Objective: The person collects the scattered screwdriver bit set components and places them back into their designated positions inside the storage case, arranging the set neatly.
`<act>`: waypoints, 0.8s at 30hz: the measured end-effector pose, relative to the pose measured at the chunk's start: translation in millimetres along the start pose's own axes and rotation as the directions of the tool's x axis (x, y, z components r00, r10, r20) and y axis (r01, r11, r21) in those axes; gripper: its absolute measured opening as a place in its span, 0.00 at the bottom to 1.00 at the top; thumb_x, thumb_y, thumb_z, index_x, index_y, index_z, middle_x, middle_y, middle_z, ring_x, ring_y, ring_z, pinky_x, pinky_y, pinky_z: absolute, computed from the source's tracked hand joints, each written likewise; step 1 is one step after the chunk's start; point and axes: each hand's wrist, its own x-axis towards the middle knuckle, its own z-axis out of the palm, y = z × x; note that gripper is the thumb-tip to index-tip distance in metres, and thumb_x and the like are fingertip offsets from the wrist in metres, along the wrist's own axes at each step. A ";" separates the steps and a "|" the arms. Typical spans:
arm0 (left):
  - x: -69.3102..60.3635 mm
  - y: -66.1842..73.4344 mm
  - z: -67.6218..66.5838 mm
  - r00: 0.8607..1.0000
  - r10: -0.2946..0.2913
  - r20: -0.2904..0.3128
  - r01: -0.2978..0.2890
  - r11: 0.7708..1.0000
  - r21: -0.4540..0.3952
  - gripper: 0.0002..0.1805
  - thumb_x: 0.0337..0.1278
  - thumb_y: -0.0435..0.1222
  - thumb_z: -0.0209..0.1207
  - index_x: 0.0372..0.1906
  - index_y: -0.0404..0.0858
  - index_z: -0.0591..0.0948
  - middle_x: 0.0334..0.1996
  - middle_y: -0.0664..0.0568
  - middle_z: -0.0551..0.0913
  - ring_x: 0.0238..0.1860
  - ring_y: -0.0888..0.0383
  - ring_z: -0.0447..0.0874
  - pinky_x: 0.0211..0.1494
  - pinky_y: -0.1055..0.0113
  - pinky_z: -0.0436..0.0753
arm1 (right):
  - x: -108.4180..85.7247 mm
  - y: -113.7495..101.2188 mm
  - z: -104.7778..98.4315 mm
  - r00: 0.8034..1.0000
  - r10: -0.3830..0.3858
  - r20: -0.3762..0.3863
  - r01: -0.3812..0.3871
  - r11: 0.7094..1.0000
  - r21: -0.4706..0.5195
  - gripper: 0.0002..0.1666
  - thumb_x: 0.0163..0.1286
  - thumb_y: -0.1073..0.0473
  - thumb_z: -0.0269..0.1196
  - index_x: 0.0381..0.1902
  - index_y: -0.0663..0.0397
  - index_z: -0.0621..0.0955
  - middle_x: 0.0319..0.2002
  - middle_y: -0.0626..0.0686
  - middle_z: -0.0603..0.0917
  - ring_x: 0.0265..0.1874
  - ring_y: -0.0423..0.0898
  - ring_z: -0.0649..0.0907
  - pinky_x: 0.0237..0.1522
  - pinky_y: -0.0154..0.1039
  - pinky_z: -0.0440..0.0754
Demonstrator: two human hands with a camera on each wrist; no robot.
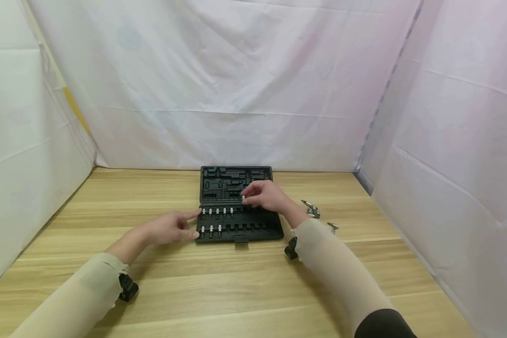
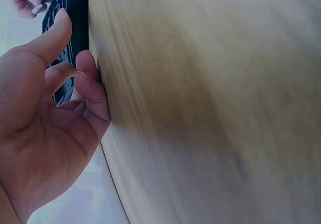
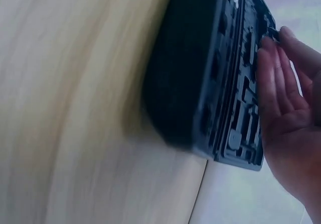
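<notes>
A black plastic tool case [image 1: 259, 234] lies unfolded on the table, its moulded lid [image 1: 236, 170] at the far side. Two rows of silver-topped socket bits [image 1: 217, 212] fill the left part of the near half; slots further right in the front row are bare. At the case's left edge, my left hand [image 1: 171, 227] touches it with thumb and index finger, the other fingers bent. Over the hinge area, my right hand [image 1: 268, 195] pinches a small silver socket bit [image 1: 243, 198] between thumb and fingers. In the right wrist view, that bit is mostly hidden.
Several loose socket bits [image 1: 311, 210] lie in a cluster right of the case, beside the right forearm. A few more metal pieces [image 1: 333, 226] lie nearer. White cloth [image 1: 219, 94] walls off the table's back and sides.
</notes>
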 end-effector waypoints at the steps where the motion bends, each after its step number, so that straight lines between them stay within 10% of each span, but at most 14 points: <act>1: 0.1 0.2 -0.1 1.000 -0.001 0.000 0.001 1.000 0.000 0.47 0.74 0.46 0.70 0.88 0.40 0.61 0.32 0.50 0.80 0.31 0.57 0.71 0.33 0.67 0.74 | 1.3 -0.1 1.4 1.000 0.001 0.004 -0.001 1.000 -0.018 0.16 0.75 0.57 0.75 0.57 0.55 0.89 0.50 0.53 0.92 0.44 0.49 0.90 0.48 0.44 0.91; 15: 0.4 0.2 0.0 1.000 -0.013 0.001 0.013 1.000 0.008 0.47 0.74 0.47 0.70 0.88 0.40 0.61 0.34 0.48 0.82 0.32 0.57 0.71 0.34 0.66 0.75 | 10.2 -1.4 20.3 0.999 0.026 0.045 -0.017 0.981 -0.193 0.09 0.74 0.56 0.75 0.50 0.47 0.91 0.47 0.49 0.92 0.48 0.44 0.88 0.55 0.45 0.88; 24: 0.0 1.7 -1.4 1.000 0.003 -0.007 -0.002 1.000 0.007 0.46 0.75 0.46 0.70 0.87 0.38 0.61 0.75 0.27 0.75 0.31 0.57 0.72 0.33 0.67 0.75 | 8.4 -2.1 19.3 0.997 0.054 0.053 -0.041 0.974 -0.225 0.09 0.75 0.53 0.76 0.49 0.46 0.91 0.44 0.47 0.91 0.44 0.43 0.86 0.54 0.45 0.86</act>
